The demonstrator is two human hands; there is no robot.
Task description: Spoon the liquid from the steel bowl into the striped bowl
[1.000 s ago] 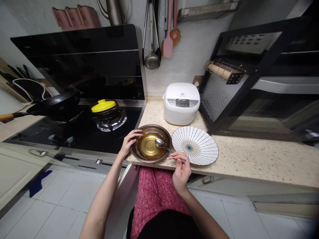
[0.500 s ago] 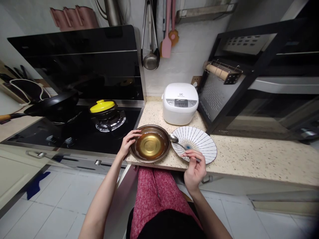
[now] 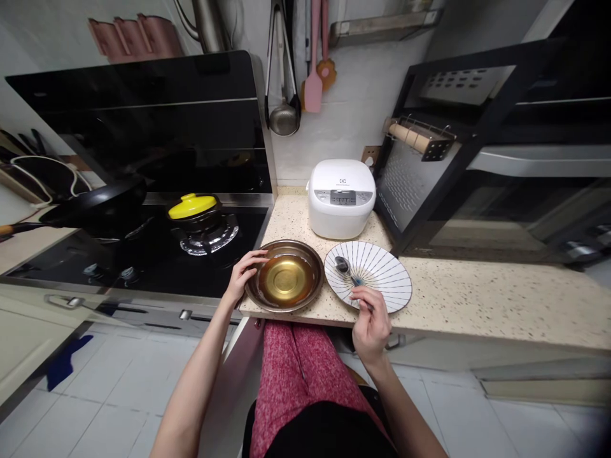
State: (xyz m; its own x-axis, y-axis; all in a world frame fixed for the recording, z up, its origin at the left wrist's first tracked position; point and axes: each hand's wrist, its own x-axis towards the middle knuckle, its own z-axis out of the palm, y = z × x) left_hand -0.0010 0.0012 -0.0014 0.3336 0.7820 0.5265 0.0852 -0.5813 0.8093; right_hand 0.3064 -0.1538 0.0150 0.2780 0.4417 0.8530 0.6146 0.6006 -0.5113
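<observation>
A shallow metal basin (image 3: 312, 294) with clear amber liquid in it stands at the counter's front edge. My left hand (image 3: 244, 275) grips its left rim, fingers reaching over the edge. To the right lies a white plate (image 3: 389, 273) with dark radiating lines and a blue centre. Above this plate my right hand (image 3: 372, 318) is closed around the handle of a metal spoon (image 3: 342, 264). The spoon's bowl points to the far left, over the plate's left half. Whether the bowl of the spoon holds anything, I cannot tell.
A white rice cooker (image 3: 342, 200) stands behind the plate. On the left, the black stove (image 3: 143, 254) carries a pot with a yellow lid (image 3: 191, 205) and a wok (image 3: 107, 200). A dark rack (image 3: 401, 172) with an oven rises at the right. Utensils (image 3: 284, 117) hang on the wall.
The spoon has moved right, from near the basin's right rim to over the plate, and points farther away from me. My left hand has stayed at the basin's rim.
</observation>
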